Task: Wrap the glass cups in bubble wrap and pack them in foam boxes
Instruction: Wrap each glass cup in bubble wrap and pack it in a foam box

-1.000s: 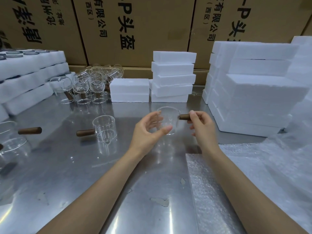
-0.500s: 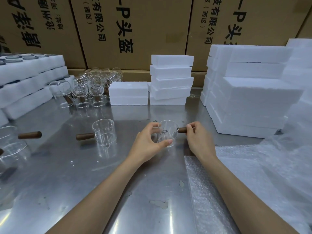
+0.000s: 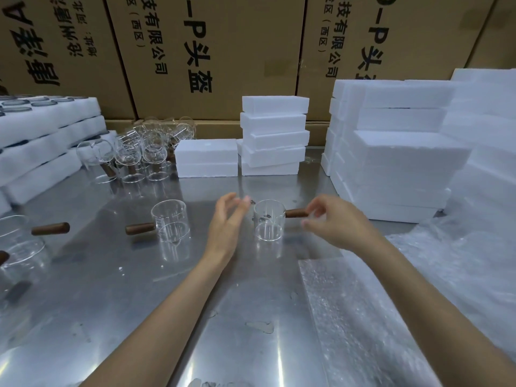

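Note:
A small clear glass cup (image 3: pixel 269 222) with a brown wooden handle stands upright on the steel table (image 3: pixel 156 297), between my hands. My left hand (image 3: pixel 227 223) is just left of it, fingers spread and blurred, not touching the glass. At the tip of the handle is my right hand (image 3: pixel 333 223), loosely curled, thumb just below the wood, with no firm grip showing. A flat bubble wrap sheet (image 3: pixel 346 317) lies near my right forearm. Closed white foam boxes (image 3: pixel 275 135) are stacked behind the cup.
Another handled cup (image 3: pixel 171 222) stands to the left, a larger one (image 3: pixel 16 241) at the left edge, and a cluster of cups (image 3: pixel 139 152) further back. Foam trays (image 3: pixel 42 141) fill the far left, tall foam stacks (image 3: pixel 399 163) and loose bubble wrap (image 3: pixel 469 255) the right.
The cup came down from the air between my hands onto the table. My left hand has let go of the glass and opened, and my right fingers have loosened at the handle.

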### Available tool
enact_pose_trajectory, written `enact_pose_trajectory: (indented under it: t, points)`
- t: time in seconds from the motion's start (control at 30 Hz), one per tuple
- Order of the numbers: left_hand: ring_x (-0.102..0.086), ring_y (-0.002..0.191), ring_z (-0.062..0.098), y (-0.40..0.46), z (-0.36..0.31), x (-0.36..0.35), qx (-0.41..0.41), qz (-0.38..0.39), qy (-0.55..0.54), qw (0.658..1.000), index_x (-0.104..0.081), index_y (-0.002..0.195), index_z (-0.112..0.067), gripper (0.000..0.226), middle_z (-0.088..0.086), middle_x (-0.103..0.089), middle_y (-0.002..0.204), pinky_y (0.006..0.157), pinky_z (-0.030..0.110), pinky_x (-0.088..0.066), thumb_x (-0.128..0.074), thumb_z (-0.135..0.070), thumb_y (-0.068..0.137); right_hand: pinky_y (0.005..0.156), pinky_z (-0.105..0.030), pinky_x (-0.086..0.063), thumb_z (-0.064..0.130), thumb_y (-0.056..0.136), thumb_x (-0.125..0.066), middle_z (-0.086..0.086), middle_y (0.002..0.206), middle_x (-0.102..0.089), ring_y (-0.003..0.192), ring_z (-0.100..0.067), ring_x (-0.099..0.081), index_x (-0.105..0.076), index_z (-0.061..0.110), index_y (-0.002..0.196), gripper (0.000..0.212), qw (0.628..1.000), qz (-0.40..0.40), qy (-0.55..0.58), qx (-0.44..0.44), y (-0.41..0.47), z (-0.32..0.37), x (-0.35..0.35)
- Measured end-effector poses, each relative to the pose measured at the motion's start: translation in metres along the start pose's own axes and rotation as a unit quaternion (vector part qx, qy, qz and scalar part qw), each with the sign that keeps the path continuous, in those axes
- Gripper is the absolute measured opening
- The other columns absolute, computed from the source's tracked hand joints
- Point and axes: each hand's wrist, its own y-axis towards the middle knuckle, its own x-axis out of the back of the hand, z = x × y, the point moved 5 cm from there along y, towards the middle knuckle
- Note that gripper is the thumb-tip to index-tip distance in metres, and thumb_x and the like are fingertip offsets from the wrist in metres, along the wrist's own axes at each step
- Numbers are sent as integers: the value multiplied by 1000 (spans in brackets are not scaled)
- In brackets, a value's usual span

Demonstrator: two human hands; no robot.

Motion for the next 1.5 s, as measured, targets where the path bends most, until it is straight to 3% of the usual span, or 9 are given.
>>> enact_pose_trajectory:
  t: [0.13, 0.23, 0.4, 0.57, 0.73, 0.9, 1.07, 1.27, 1.5]
  points:
    - [-48, 92, -21, -2, 2, 7, -11, -42, -27, 999, -51, 123, -19, 30, -25, -54, 102, 76, 0, -34, -55, -31, 95, 77, -23, -37, 44, 76, -72, 11, 118, -48, 99, -10, -48, -44, 29, 128, 60, 971, 216, -107, 12, -36, -6, 1]
    - [-49, 83, -28, -8, 2, 12, -21, -57, -39, 997, -54, 118, -16, 25, -23, -56, 99, 72, -6, -34, -56, -25, 95, 93, -24, -36, 45, 76, -72, 10, 128, -44, 116, -10, -40, -40, 31, 132, 66, 961, 232, -147, 40, -51, -17, -5]
    - [-55, 95, -8, -22, -10, 14, -63, -55, -52, 995, -57, 113, -13, 28, -12, -60, 100, 97, 22, -42, -65, -22, 89, 89, -24, -36, 41, 82, -66, 11, 109, -55, 104, -8, -40, -55, 31, 99, 22, 979, 141, -113, 93, -56, -26, -5]
    - [-59, 100, 11, -37, -32, 9, -177, -19, 7, 984, -60, 105, -15, 41, -2, -64, 102, 89, 19, -42, -60, -46, 78, 71, -20, -38, 34, 86, -63, 10, 78, -58, 80, -8, -54, -53, 26, 75, 17, 989, -32, 92, 110, -40, -17, 20]
    - [-60, 84, 10, -49, -42, -7, -183, 95, -53, 977, -62, 106, -17, 47, 4, -66, 94, 77, 19, -46, -51, -54, 78, 58, -17, -39, 39, 88, -59, 5, 72, -53, 61, 0, -47, -54, 19, 76, 24, 921, -261, 290, 14, -19, -19, 40]
    - [-63, 74, 15, -40, -29, -13, -55, 86, -118, 988, -42, 128, -22, 56, 3, -69, 96, 68, 22, -53, -74, -19, 82, 58, -15, -38, 43, 90, -54, 9, 71, -44, 58, 1, -42, -47, 19, 77, 28, 855, -312, 407, -83, -10, -30, 20]
    - [-46, 44, 1, -28, -18, -9, 5, 110, -27, 994, -68, 106, -20, 21, -9, -65, 72, 50, 13, -42, -70, -16, 85, 69, -36, -43, 53, 89, -52, -5, 81, -48, 76, -19, -48, -46, 18, 81, 36, 811, -236, 516, -142, -11, -41, -2]
    - [-53, 60, -7, -23, -20, -1, -24, 59, -35, 997, -63, 83, -19, 11, -11, -61, 74, 62, 7, -42, -60, -16, 93, 93, -50, -48, 60, 75, -60, -18, 94, -57, 89, -33, -59, -52, 8, 99, 57, 796, -116, 578, -137, -14, -26, -8]
    - [-56, 73, 0, -11, -24, 32, -29, -103, -66, 992, -57, 88, -25, 9, -10, -61, 82, 60, 4, -42, -55, -22, 96, 51, -20, -29, 15, 73, -61, -1, 64, -50, 53, -11, -40, -59, 15, 99, 26, 776, 128, 612, -84, -19, -2, -22]
